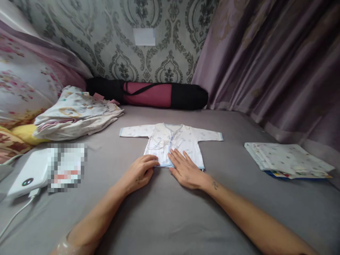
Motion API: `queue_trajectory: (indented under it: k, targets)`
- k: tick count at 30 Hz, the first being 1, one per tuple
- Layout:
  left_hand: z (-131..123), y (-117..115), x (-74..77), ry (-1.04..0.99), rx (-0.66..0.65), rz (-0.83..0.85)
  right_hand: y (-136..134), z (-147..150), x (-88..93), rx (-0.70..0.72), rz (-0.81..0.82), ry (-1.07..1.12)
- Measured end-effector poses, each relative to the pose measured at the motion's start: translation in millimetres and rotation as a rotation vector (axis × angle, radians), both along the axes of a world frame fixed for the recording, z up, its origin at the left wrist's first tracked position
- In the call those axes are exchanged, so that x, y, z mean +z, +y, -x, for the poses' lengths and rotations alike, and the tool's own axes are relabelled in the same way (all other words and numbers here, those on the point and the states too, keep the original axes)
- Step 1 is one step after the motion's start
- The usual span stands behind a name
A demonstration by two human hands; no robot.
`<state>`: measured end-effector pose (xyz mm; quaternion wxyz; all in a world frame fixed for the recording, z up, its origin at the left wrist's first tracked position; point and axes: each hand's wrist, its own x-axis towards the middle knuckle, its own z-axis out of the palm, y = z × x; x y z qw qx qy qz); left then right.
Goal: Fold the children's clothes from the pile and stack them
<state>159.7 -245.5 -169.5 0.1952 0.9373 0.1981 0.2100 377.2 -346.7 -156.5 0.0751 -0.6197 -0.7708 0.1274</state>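
A small white long-sleeved shirt (186, 143) with blue trim and a faint print lies spread on the grey sheet (170, 212), sleeves out to both sides and neckline away from me. Its front has thin ties near the middle. My left hand (142, 172) is at the shirt's lower left corner, fingers together and curled on the hem, with the thumb close below them. Flat on the lower front, just right of the centre edge, rests my right hand (187, 171), its fingers apart and holding nothing.
Folded printed cloth (287, 157) lies at the right. On the left are a white power bank (33, 171) with a cable, a blurred-out item (67, 166), and a pile of cloths (77, 113). A black and red rolled bag (148, 95) lies along the wall beside a purple curtain (252, 53).
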Motion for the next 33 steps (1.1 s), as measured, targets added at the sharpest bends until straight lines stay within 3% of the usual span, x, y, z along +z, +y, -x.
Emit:
queue_trajectory:
  k: [5,9,11,13,15,16,18,21,25,29,33]
  targets:
    - [-2.3,-1.1,0.5,0.01,0.04,0.008,-30.0,-2.9,21.0,0.075,0.088,0.192]
    - [-4.1,-2.2,-1.4,0.017,0.063,-0.042,-27.9,-37.9,44.7,0.089,0.246,0.429]
    - [-4.6,-2.3,-3.4,0.021,0.067,-0.079,-12.9,-72.8,51.5,-0.11,0.237,0.559]
    - [-4.9,-2.0,-5.5,0.023,0.066,-0.112,6.3,-117.2,51.6,-0.457,0.021,0.589]
    - [-5.1,-1.4,-7.4,0.019,0.063,-0.135,23.9,-163.5,45.3,-0.702,-0.092,0.52]
    - [-5.1,-1.2,-8.2,0.018,0.063,-0.144,30.8,-184.4,40.4,-0.971,-0.146,0.391]
    - [-5.3,-1.1,-9.4,0.016,0.061,-0.158,40.6,-216.5,28.6,-1.155,-0.145,0.297]
    - [-5.5,-2.1,-10.6,0.023,0.068,-0.176,49.3,-236.9,11.3,-1.278,-0.107,0.233]
    - [-6.1,-4.2,-7.6,0.051,0.075,-0.188,58.8,-233.3,-2.8,-1.356,-0.089,0.175]
    - [-15.0,-1.0,8.4,0.115,0.082,-0.16,64.6,-227.4,-7.2,-1.401,-0.081,0.153]
    - [-45.5,15.2,28.3,0.149,0.144,-0.116,65.9,-227.3,-7.2,-1.427,-0.08,0.148]
